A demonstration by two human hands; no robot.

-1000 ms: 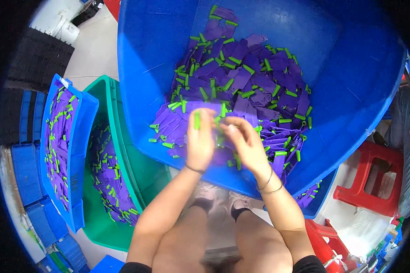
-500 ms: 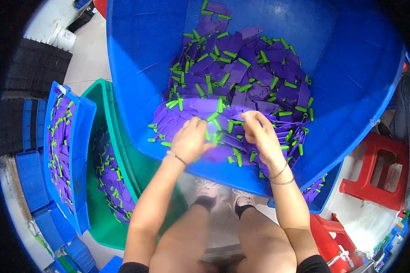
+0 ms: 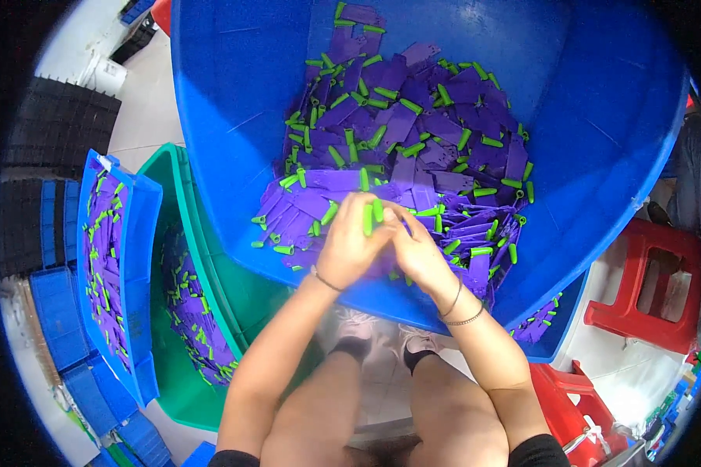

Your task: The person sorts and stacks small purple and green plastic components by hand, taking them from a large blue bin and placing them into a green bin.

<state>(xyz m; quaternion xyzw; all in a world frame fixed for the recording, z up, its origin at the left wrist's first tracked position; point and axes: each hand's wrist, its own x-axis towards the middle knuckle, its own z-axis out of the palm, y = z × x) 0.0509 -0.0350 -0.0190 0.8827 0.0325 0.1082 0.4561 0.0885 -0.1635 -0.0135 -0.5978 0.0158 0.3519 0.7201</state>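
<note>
My left hand [image 3: 348, 247] is closed at the near edge of a pile of purple plates with green ends [image 3: 401, 128]. Two green ends [image 3: 373, 216] stick up at its fingertips; the purple parts below are mostly hidden by the hand. Close against it on the right, my right hand [image 3: 422, 255] is closed in a pinch, its thumb and fingertips meeting beside the green ends. What lies between the right fingertips is hidden. Both hands are over the large blue bin [image 3: 230, 128], which holds the pile.
To the left stand a green bin [image 3: 218, 307] and a tilted blue crate [image 3: 142, 272], both with similar purple and green pieces. A red stool [image 3: 648, 327] is at the right, another red stool [image 3: 549, 389] nearer. A smaller blue bin [image 3: 565, 331] shows under the large one.
My hands, apart over the pile before, have come together in the middle. The left moved right and the right moved left and slightly down. Two green ends now rise from the left fingers.
</note>
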